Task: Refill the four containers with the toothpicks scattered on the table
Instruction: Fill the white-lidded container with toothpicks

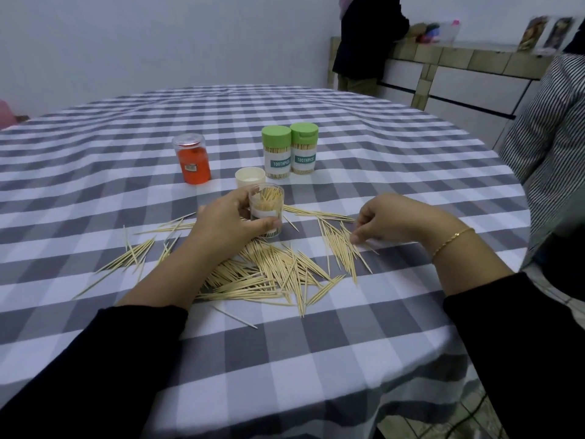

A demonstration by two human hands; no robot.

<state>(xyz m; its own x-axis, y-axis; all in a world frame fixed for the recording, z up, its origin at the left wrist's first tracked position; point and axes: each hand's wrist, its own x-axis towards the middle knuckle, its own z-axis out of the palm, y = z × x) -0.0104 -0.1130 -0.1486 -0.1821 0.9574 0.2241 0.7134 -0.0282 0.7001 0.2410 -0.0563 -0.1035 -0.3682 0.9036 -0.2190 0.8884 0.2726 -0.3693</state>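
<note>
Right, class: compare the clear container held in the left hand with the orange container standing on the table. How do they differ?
The clear container is gripped by the left hand; the orange container stands alone, untouched. The clear container is open on top, with toothpicks sticking up inside; the orange container has a clear lid on, and no toothpicks show in it. Both are small upright cylinders on the checked tablecloth.

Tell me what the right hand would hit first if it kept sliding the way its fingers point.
The right hand points left along the table, so it would likely first meet the loose toothpicks at its fingertips, then the open jar in the left hand; depth is unclear.
</note>
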